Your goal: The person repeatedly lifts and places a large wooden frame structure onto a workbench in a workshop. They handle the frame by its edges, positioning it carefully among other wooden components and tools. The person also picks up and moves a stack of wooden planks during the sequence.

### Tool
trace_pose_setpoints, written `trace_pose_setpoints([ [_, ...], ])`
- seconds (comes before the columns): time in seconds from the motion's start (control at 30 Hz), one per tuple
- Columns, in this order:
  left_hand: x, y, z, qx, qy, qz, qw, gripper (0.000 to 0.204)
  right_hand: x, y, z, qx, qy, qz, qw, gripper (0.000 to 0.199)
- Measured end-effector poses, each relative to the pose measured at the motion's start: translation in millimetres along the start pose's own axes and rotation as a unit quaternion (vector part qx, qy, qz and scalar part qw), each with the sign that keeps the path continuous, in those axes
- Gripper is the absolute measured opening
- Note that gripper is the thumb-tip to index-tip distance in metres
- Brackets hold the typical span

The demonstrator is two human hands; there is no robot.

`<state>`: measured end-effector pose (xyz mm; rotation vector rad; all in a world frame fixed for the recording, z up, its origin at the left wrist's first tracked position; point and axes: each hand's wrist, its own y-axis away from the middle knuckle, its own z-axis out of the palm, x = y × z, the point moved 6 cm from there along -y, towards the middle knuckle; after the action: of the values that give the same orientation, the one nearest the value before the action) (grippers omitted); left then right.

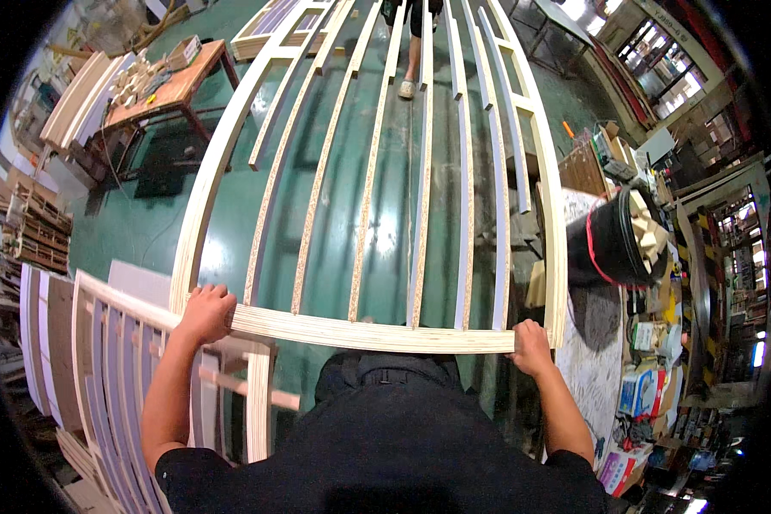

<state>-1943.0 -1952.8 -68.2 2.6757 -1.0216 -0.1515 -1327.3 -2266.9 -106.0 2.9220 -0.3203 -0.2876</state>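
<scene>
A long pale wooden frame (368,333) stretches away from my body, with several narrow slats (372,214) running lengthwise inside it. Some slats reach the near rail; others end short of it. At the rail's left end, my left hand (209,315) is closed round the wood, fingers curled over its top. My right hand (532,348) grips the same rail near the right corner. Both thumbs are mostly hidden. Beyond the slats, at the far end, a person's leg and shoe (408,89) show; that person's hands are out of sight.
Left of me leans another slatted frame (120,300). A wooden table (176,81) with offcuts stands at the far left. Close on the right are a black bin (608,244) of wood scraps and a worktop (593,377). Green floor (223,248) shows between the slats.
</scene>
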Motion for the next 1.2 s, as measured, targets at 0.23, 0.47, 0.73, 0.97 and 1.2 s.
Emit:
trace_pose_setpoints([
  [0.23,-45.0,-179.7,-35.5,-0.013,-0.016,-0.012,1.0,0.024,52.1,-185.5,2.3,-0.011,0.004,-0.019,1.0,0.053],
  [0.47,-102.3,-355.4,-64.7,-0.009,-0.01,-0.024,1.0,0.018,88.3,-360.5,-25.7,-0.01,-0.026,-0.006,1.0,0.05],
  [0.73,-191.7,-586.1,-102.0,-0.006,0.027,-0.027,0.999,0.029,124.8,-589.5,-74.3,0.007,-0.009,-0.01,1.0,0.053],
  [0.97,-328.2,-751.8,-115.4,0.02,0.056,-0.023,0.998,0.033,91.8,-798.0,-100.2,-0.018,0.034,0.002,0.999,0.049],
  [1.2,-440.9,-902.4,-160.2,-0.022,0.052,-0.021,0.998,0.022,60.2,-986.5,-118.7,-0.028,0.047,0.025,0.998,0.049],
])
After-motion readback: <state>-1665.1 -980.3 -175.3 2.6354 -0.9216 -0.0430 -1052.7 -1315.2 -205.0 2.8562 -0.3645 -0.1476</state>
